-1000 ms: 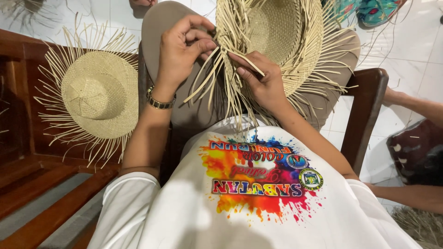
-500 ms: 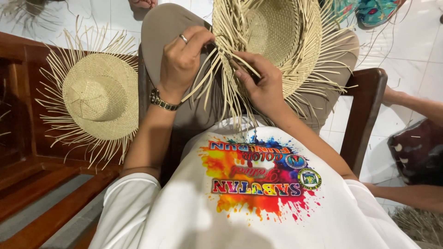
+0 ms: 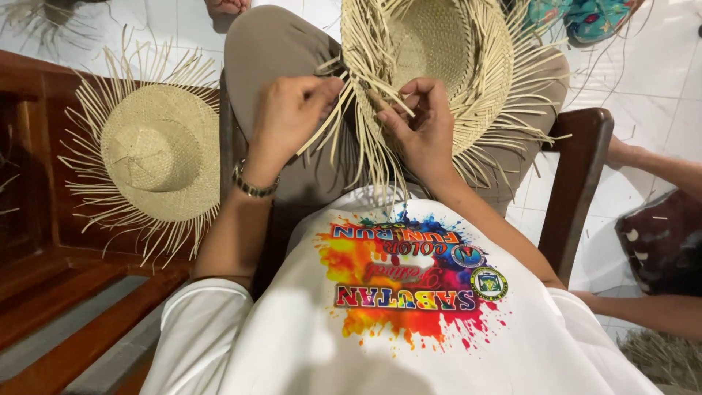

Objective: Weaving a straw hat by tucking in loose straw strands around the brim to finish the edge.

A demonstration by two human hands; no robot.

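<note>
On lap, straw hat [image 3: 439, 51] touching both hands

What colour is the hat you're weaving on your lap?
Pale natural straw, a light tan, with loose unwoven strands around the brim of the woven hat. The head view shows it.

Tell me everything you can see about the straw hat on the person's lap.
The unfinished straw hat is pale, woven from flat strips, lying crown down on the lap so its hollow inside faces up. Its brim edge is unwoven, with loose strips fanning out all round. The left hand pinches strips at its near edge; the right hand grips strips beside it.
</note>
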